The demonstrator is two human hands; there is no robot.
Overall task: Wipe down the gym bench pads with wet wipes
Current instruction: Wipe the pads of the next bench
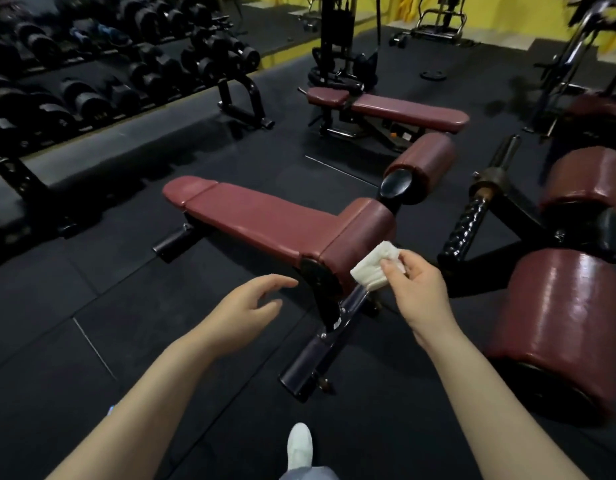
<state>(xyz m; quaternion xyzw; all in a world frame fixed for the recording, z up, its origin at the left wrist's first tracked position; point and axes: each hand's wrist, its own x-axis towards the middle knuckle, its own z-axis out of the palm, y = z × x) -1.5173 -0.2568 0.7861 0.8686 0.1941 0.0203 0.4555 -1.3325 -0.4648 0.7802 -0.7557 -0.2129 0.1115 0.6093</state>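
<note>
So, up close there's one white shoe (299,445) on the black floor (92,271) and two bare hands. The left hand (244,310) hovers with fingers loosely spread, holding nothing, just short of the black end cap of the roller pad (355,237). The right hand (417,289) pinches one folded white wipe (375,265) between thumb and fingertips, pressed against that roller's side. The bench (258,216) behind it is dark red, glossy, seamed near its far end. A second red bench (403,110) sits further back, with a dumbbell rack (92,74) far left.
</note>
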